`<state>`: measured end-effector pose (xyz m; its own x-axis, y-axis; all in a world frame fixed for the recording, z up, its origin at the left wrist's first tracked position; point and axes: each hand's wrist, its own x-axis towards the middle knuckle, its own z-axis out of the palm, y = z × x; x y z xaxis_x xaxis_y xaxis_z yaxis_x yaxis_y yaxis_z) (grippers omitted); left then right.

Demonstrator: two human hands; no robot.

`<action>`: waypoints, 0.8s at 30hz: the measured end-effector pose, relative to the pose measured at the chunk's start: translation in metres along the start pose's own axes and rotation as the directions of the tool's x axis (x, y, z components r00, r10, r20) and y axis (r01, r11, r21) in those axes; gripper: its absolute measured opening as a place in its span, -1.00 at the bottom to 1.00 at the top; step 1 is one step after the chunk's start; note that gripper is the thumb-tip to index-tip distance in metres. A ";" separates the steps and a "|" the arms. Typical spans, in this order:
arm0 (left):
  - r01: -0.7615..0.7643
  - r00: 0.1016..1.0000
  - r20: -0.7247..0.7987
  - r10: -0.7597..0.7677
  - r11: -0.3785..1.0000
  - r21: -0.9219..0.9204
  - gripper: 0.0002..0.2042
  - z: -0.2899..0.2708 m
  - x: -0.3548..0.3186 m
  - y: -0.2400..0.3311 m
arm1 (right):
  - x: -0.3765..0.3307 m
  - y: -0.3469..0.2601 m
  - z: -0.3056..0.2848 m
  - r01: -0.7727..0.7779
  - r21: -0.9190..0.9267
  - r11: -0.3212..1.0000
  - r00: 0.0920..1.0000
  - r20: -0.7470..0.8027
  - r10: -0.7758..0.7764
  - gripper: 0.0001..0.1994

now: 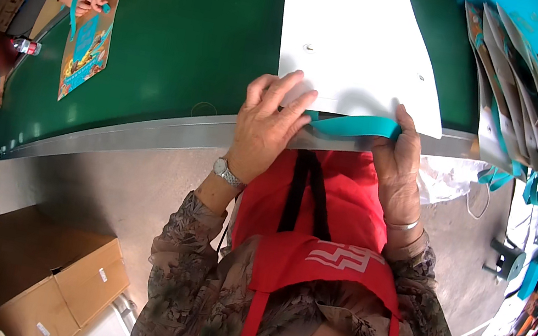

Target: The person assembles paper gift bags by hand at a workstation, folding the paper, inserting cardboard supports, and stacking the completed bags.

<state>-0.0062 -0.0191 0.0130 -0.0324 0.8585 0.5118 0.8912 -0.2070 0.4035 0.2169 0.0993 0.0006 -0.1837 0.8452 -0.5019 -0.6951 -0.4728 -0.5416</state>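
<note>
A flat white paper bag panel (365, 48) with two eyelets lies on the green table in front of me, its near edge at the table's rim. A teal ribbon (357, 126) bows along that edge between my hands. My left hand (267, 117) rests at the panel's left corner, some fingers spread over the white surface, the thumb and forefinger closed at the ribbon's left end. My right hand (399, 155) grips the ribbon's other end, thumb uppermost, its other fingers mostly hidden beneath.
Several finished-looking bags with teal handles (522, 97) stand at the right, beside a blue box (525, 19). Across the green table (185, 31), a co-worker's hands (93, 0) work a teal ribbon on a printed bag (87, 53). A cardboard box (41, 279) stands lower left, a stool (508, 260) right.
</note>
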 end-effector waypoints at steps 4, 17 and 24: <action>-0.190 0.980 -0.041 0.193 0.979 0.067 -0.66 0.012 -0.010 -0.009 | -0.030 -0.010 -0.036 -0.092 -0.387 0.918 0.984 0.105 0.143 -0.57; -0.061 0.993 0.091 0.074 0.989 -0.135 -0.78 0.043 -0.030 -0.009 | -0.052 -0.082 -0.056 0.663 -0.522 -0.536 0.532 0.833 -0.153 -0.66; 0.092 0.994 0.073 -0.084 0.990 -0.103 -0.87 0.047 -0.030 -0.004 | 0.007 -0.050 -0.047 0.811 -0.317 -0.492 0.455 0.871 0.189 -0.83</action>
<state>0.0127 -0.0218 -0.0389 -0.0744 0.9047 0.4195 0.8333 -0.1747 0.5245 0.2828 0.1177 -0.0075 -0.8196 0.5121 0.2568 0.4131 0.8389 -0.3544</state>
